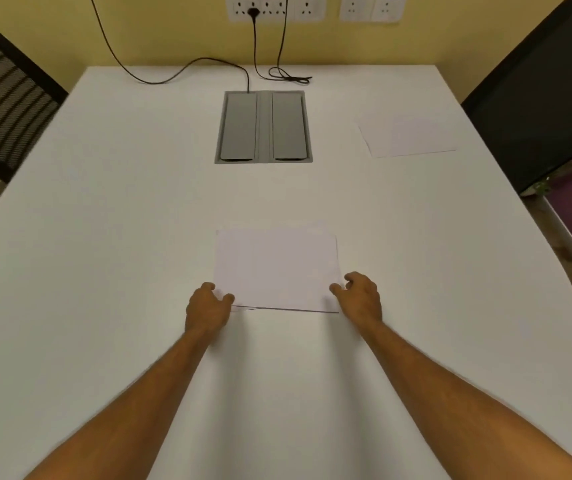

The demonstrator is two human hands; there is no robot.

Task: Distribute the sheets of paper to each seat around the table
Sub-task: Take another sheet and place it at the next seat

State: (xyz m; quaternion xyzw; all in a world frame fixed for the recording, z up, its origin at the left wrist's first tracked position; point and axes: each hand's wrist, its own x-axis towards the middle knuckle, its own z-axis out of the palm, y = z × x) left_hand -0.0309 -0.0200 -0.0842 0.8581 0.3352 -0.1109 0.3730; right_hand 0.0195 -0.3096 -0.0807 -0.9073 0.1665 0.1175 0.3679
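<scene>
On the white table [104,271], seen from the head camera, a small stack of paper sheets [275,268] lies near the front edge. Its near-left corner is pinched by the left hand [208,306]; the right hand [362,296] rests at the near-right corner, fingers curled and loosely parted, its hold uncertain. 1 sheet [409,136] is already laid by the black chair [540,98] on the right. The mesh-backed chair [4,98] on the left has none, so distribution is judged barely begun. The recessed cable box [263,128] has both flaps closed, its contents hidden.
</scene>
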